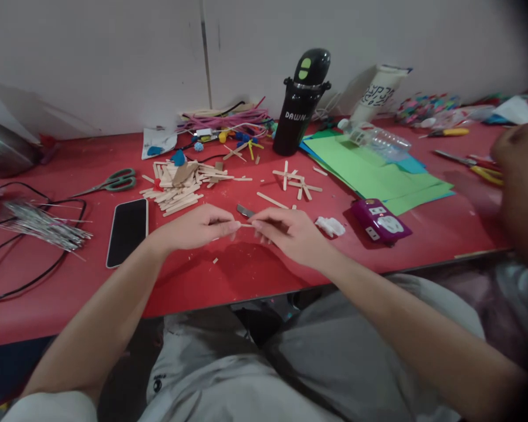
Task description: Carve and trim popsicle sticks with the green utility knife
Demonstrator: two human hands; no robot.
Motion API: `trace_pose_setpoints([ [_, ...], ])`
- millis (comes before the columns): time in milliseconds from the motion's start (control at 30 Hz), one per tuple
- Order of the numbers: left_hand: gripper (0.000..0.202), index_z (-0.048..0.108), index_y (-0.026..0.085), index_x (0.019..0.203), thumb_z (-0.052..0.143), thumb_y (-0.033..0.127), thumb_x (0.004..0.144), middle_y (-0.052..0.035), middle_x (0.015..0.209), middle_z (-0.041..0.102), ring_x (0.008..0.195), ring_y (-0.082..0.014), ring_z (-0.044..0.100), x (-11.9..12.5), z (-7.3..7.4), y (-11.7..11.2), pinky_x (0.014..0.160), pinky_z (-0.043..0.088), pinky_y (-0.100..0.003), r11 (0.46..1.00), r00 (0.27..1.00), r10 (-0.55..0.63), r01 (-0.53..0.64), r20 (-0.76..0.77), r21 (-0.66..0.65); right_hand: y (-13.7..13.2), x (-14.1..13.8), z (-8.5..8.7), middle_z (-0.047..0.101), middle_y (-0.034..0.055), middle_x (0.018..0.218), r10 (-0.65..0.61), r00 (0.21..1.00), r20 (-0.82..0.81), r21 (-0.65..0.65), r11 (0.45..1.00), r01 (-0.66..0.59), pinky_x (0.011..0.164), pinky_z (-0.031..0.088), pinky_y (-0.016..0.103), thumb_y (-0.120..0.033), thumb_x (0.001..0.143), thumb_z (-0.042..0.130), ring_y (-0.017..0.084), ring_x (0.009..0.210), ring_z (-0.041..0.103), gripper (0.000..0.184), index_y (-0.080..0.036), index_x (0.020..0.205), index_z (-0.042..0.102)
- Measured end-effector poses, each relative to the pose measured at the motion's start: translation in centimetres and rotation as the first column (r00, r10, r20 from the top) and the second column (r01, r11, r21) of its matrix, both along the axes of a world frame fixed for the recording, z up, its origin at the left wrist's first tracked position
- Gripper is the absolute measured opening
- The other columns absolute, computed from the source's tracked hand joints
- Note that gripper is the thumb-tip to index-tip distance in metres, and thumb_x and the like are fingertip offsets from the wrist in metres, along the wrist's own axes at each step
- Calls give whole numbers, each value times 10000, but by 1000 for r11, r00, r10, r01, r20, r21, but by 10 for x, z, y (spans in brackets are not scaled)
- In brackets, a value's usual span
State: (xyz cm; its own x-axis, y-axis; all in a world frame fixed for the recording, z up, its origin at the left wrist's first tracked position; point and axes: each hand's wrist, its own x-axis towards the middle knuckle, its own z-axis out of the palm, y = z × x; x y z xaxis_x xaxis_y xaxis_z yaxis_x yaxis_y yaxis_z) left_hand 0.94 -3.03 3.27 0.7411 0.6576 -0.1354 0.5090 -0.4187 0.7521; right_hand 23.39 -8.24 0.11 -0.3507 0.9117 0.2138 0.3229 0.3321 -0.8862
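Observation:
My left hand (205,227) pinches one end of a short wooden craft stick (246,225) between thumb and fingers. The other end is pinched by my right hand (286,231), so the stick spans the small gap between them, above the red table. Just behind my fingertips lies a small grey blade (245,211), partly hidden by my right hand. A pile of craft sticks (180,181) is heaped beyond my left hand. Several sticks joined in crossed shapes (297,180) lie beyond my right hand. White crumpled tissue (330,227) sits beside my right hand.
On the left are a phone (127,232), scissors (114,180) and a wire bundle (48,225). A black bottle (297,108) stands at the back. Green paper (374,170) and a purple device (379,223) lie rightward. Another person's hand (523,176) is at the far right.

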Motion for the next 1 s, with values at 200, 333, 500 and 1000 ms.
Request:
trace_pose_setpoints([
  [200, 389, 605, 147, 796, 493, 498, 920, 46, 645, 457, 585, -77, 406, -4, 6, 8, 546, 321, -204, 996, 999, 20, -22, -28, -84, 22, 0, 3, 694, 18, 759, -93, 994, -58, -29, 995, 92, 613, 507, 256, -329, 881, 644, 126, 628, 627, 166, -178, 912, 706],
  [333, 414, 594, 159, 781, 404, 480, 960, 42, 638, 476, 604, -83, 444, -7, -3, 9, 596, 362, -211, 988, 993, 119, -118, 7, -99, 33, -6, 4, 708, 20, 779, -44, 999, -18, -88, 995, 43, 648, 531, 262, -319, 897, 627, 138, 673, 659, 154, -184, 922, 696],
  [500, 392, 557, 170, 723, 405, 444, 958, 49, 597, 443, 568, -82, 419, -12, -25, 8, 557, 326, -223, 951, 956, 291, -292, -22, -98, 36, 1, -2, 681, 84, 1067, -106, 944, 313, 136, 989, 66, 824, 541, 354, -359, 909, 633, 202, 915, 664, 259, -171, 1083, 667],
  [1000, 408, 681, 170, 854, 422, 480, 910, -30, 823, 673, 760, -152, 582, -14, -38, 19, 668, 443, -250, 879, 891, 451, -453, -48, -147, 24, 24, -5, 610, 26, 765, -119, 893, 434, 0, 991, 132, 632, 454, 295, -334, 1023, 379, 156, 667, 582, 235, -209, 881, 518],
])
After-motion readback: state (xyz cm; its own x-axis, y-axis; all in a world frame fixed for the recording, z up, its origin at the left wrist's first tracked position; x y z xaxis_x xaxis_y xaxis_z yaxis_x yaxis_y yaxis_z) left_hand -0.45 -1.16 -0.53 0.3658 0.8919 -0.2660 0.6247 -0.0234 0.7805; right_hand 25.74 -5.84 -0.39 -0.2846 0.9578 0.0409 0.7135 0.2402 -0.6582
